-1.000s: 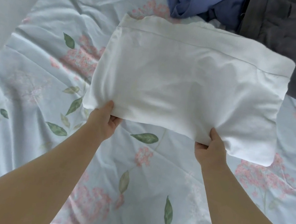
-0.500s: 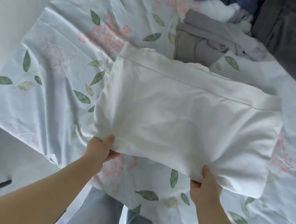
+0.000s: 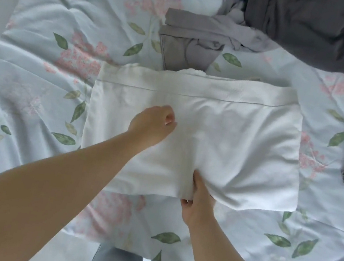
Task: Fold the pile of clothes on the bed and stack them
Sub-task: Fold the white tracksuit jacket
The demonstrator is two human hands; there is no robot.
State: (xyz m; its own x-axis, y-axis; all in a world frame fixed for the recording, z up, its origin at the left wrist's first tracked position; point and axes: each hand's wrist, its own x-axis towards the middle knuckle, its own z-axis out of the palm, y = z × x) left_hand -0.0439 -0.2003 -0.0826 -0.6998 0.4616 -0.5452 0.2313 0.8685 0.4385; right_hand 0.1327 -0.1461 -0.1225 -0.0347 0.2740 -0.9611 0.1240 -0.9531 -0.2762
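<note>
one white garment point(image 3: 221, 138) lies flat on the bed point(image 3: 41, 69), close to its near edge. its long axis runs left to right along that edge, and its banded hem is on the far side. the right grip point(image 3: 197, 204) sits at the middle of the garment's near edge, thumb on top and fingers tucked under, pinching the cloth there. the left grip point(image 3: 151, 125) is over the left half with fingers curled in and no cloth seen between them; i cannot tell whether it touches the fabric. the garment's left end therefore lies just beyond the left grip, while its right end is well apart from both. a fold across the long axis looks likely, with the pinch marking the midline. a grey folded garment point(image 3: 184, 48) meets the white one's far edge. the unfolded pile point(image 3: 317, 29) lies toward the bed's far edge, right of centre.
</note>
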